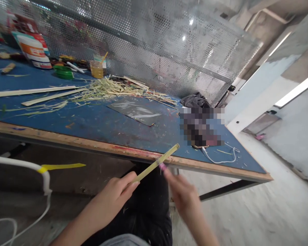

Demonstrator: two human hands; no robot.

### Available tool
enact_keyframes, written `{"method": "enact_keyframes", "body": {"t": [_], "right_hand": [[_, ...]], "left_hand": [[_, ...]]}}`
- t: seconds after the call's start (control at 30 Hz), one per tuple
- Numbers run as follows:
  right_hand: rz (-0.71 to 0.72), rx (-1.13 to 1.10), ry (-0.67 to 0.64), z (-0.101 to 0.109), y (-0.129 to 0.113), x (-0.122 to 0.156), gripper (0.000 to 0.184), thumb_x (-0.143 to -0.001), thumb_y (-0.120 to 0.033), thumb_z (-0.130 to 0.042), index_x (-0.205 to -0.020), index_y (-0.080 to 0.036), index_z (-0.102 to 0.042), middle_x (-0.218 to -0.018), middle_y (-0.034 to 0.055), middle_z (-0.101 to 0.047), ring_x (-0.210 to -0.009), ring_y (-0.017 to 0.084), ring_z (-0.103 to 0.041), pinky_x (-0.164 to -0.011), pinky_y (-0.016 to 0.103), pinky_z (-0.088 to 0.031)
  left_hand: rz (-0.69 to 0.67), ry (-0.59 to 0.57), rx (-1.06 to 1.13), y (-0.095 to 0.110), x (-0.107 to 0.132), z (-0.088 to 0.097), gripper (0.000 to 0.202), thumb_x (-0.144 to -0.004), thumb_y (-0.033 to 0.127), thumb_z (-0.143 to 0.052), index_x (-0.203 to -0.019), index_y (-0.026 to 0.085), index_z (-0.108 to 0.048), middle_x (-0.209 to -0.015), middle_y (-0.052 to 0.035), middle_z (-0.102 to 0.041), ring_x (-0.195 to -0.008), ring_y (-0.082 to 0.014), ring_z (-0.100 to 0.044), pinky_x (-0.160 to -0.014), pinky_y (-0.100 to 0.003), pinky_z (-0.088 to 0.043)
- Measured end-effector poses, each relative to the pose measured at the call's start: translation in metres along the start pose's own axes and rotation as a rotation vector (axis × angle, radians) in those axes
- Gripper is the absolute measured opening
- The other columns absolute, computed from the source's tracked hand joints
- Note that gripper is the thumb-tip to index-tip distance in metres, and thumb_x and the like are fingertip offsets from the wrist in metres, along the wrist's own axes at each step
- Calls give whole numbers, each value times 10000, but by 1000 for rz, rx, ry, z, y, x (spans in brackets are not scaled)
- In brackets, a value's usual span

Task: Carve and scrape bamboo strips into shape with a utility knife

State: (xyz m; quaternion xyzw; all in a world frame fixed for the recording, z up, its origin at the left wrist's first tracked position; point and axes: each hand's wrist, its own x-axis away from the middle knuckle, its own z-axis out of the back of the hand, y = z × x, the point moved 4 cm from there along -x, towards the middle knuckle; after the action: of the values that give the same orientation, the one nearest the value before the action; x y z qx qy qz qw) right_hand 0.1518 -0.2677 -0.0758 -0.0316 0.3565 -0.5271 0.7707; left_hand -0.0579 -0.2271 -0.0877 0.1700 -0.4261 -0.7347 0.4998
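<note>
Lying at ten o'clock are pale shavings [102,89] on the bench [97,119]; at seven, the left hand [115,192] has its fingers round a greenish strip [154,166], centred at six; at five, the right hand [183,193] blurs, its hold unclear.

The left hand [123,186] grips, the right [183,194] blurs.

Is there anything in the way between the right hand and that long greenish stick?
Just a small pinkish-purple thing at the right hand's fingertips, next to the stick. It's too blurry to tell what it is. Nothing else visible stands between them. The left hand holds the stick's lower end.
</note>
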Motion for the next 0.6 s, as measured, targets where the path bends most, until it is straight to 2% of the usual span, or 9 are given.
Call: {"method": "enact_keyframes", "body": {"t": [0.1, 0.2, 0.3, 0.33, 0.43, 0.47, 0.53, 0.57, 0.6], "right_hand": [[-63, 3, 34, 0, 2, 0, 473, -921, -133, -359, -1366, -246, -474, -799, 34, -584, -664, 100, -602, -636, 171, -491], [-25, 28, -10, 3, 3, 0, 503, -909, -106, -343, -1365, -274, -473, -790, 22, -589, -605, 82, -585, -604, 150, -482], [-68, 117, 88, 11, 8, 0, 492, -911, -125, -361, -1374, -254, -462, -823, 41, -604, -667, 101, -607, -633, 167, -491], [-94, 134, 92, 12, 10, 1, 491, -913, -125, -351, -1377, -245, -460, -793, 36, -589, -628, 98, -592, -615, 167, -489], [26, 119, -32, 7, 4, 0, 495, -902, -109, -330, -1327, -274, -523, -742, 22, -572, -533, 90, -548, -535, 166, -468], [1, 126, -9, 8, 5, 0, 508, -901, -100, -315, -1342, -268, -506, -735, 19, -567, -506, 88, -531, -516, 168, -461], [-75, 142, 64, 13, 7, -1, 497, -909, -123, -351, -1378, -247, -459, -782, 40, -580, -620, 118, -589, -596, 198, -487], [-94, 138, 16, 13, 8, -2, 521, -907, -107, -340, -1402, -248, -422, -798, 42, -582, -640, 120, -595, -621, 204, -489], [-47, 127, -42, 12, 7, -3, 543, -895, -84, -318, -1398, -257, -428, -771, 31, -575, -570, 108, -565, -570, 192, -475]], "left_hand": [[29, -106, 199, -3, -4, -4, 388, -893, 552, -359, -742, 200, -422, -507, 76, -353, -451, -89, -336, -450, -203, -223], [46, -148, 317, -6, -5, -7, 404, -875, 580, -389, -786, 190, -440, -494, 91, -321, -426, -74, -286, -403, -182, -184], [62, -184, 404, -8, -5, -9, 415, -872, 588, -396, -836, 181, -465, -495, 97, -316, -413, -64, -251, -376, -164, -177], [73, -196, 426, -8, -4, -9, 419, -871, 589, -399, -853, 178, -473, -493, 99, -313, -407, -61, -239, -368, -160, -175], [97, -217, 474, -9, -4, -10, 431, -866, 594, -412, -888, 171, -490, -490, 104, -309, -395, -52, -205, -350, -148, -155], [101, -223, 491, -10, -5, -10, 436, -864, 597, -415, -896, 170, -492, -493, 104, -312, -393, -49, -195, -347, -145, -149], [110, -237, 519, -11, -5, -11, 444, -860, 604, -420, -907, 169, -492, -498, 104, -321, -388, -43, -180, -342, -141, -141], [118, -245, 526, -11, -6, -11, 447, -857, 608, -424, -911, 169, -492, -500, 105, -323, -386, -41, -176, -339, -139, -140], [127, -250, 530, -12, -6, -11, 449, -854, 610, -429, -914, 169, -491, -500, 106, -320, -384, -40, -175, -336, -138, -139]]}}
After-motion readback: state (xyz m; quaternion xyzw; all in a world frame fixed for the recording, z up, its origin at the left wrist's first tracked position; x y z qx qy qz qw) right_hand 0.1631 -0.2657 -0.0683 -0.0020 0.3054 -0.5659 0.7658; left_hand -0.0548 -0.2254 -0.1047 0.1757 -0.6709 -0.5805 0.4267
